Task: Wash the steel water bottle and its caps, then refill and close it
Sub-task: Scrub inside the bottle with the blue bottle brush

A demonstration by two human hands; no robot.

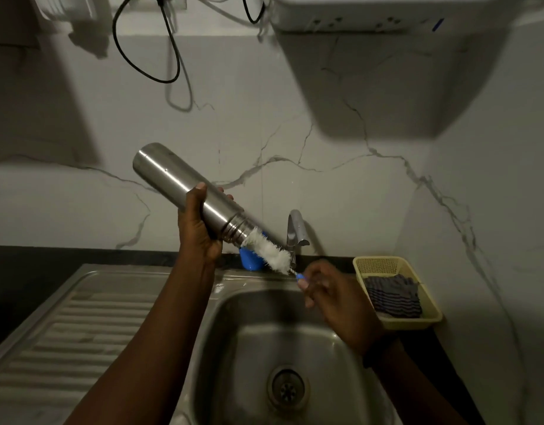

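**Brush at the mouth of the bottle, over the sink**

Marble-patterned wall [326,142] fills most of what I see, grey-white with dark veins, and a black cable [172,56] loops down it at the upper left. A white box-shaped unit [372,13] is mounted on the wall at the upper right and throws a broad shadow beneath it.

Below the wall runs a dark desk [50,256], and set into it is a steel sink [203,332] with a ribbed draining board on my left and a basin with a round drain [287,388] in front of me. A curved steel tap [295,231] stands at the back edge of the basin.

My left hand [198,231] grips the steel bottle [188,188] around its lower body, thumb on the near side and fingertips just showing over the far side. The bottle is held up above the back of the sink, tilted, with its closed base pointing up and to the left and its open threaded neck pointing down to the right, towards the tap.

My right hand [332,296] pinches the blue handle of a bottle brush [270,253]. The white bristle head lies at the bottle's mouth, one end inside the neck and most of it still outside.

Behind the brush, a blue cup-like thing [249,260] sits at the back of the sink; I cannot tell what it is. To my right a yellow plastic basket [387,262] rests on the desk against the wall, holding a striped cloth [393,296].
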